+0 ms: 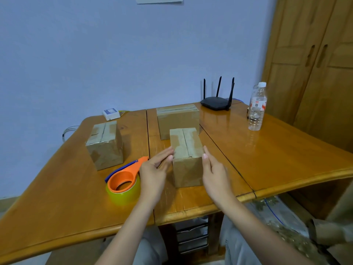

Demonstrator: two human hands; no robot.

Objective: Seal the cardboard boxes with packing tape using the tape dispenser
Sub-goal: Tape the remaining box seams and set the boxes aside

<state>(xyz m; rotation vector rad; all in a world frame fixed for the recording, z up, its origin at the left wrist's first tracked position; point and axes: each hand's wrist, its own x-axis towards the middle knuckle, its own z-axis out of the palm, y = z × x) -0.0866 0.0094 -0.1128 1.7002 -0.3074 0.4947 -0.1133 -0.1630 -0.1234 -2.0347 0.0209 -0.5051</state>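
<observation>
Small cardboard box (186, 155) stands upright mid-table, top seam untaped, flaps closed. L hand (154, 170) just beside its left face, fingers straight & relaxed, tips at the top edge; R hand (214, 172) at its right face, fingers straight, touching the corner, neither gripping. Tape dispenser (124, 180), orange w/ yellowish roll, lies just left of the box, next to the L hand, untouched. Second box (105, 145) further left; bigger taped box (177, 119) right behind. Router (216, 103) & water bottle (257, 108) behind-right, well apart. All on wooden table (277, 150).
</observation>
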